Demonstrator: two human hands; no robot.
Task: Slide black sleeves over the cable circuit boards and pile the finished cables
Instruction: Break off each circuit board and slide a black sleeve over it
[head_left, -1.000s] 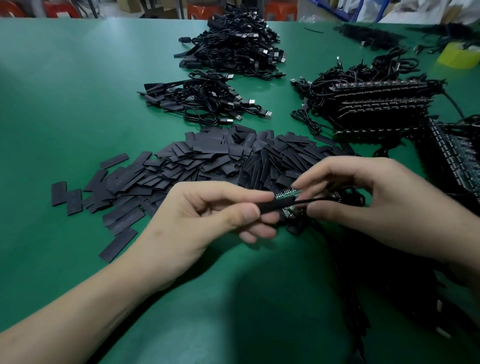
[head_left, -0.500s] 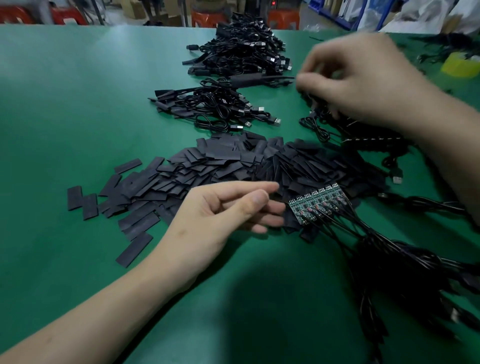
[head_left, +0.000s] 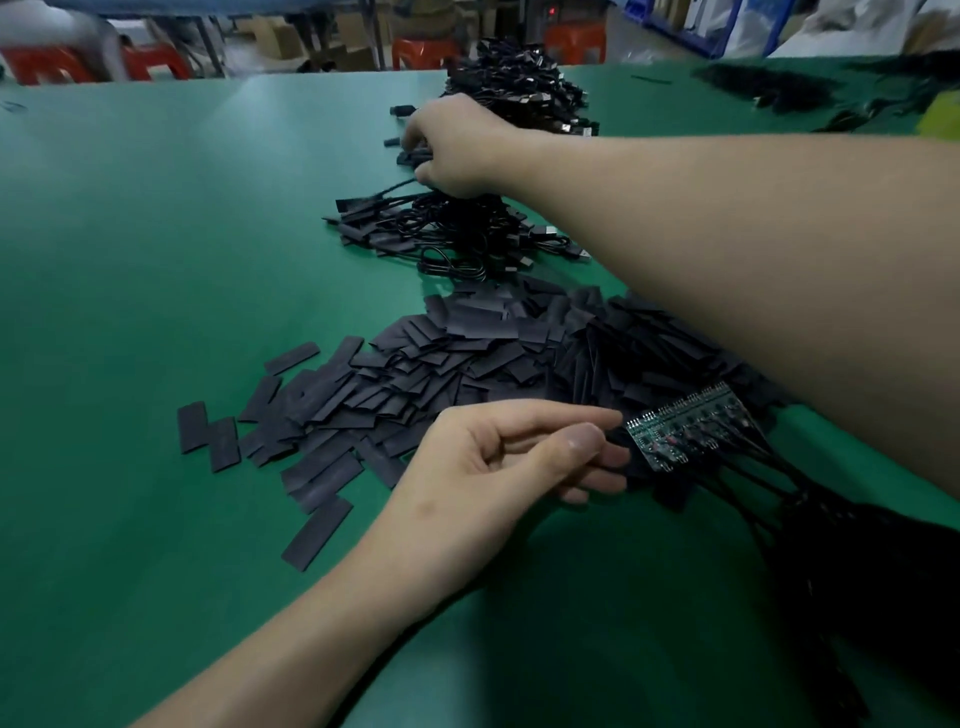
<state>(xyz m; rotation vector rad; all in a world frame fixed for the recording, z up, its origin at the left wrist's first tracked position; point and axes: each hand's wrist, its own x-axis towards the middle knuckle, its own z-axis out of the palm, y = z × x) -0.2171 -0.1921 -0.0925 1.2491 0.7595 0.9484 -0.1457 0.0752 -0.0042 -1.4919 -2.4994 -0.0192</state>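
Right hand (head_left: 457, 150) grasps a cable (head_left: 410, 157) over the pile (head_left: 441, 234); left hand (head_left: 498, 467) lies released (beside the boards (head_left: 691, 431)). Let go carelessly, it could snag the others.

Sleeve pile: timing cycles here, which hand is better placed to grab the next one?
Left hand: empty, beside the sleeve pile; right hand grips a cable at the finished pile.

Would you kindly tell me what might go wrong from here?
The right forearm crosses over the loose sleeves, beside the bare circuit boards; drawing back, it may scatter them. The right hand grips a sleeved cable by the near cable pile; dropped carelessly, it could tangle there.
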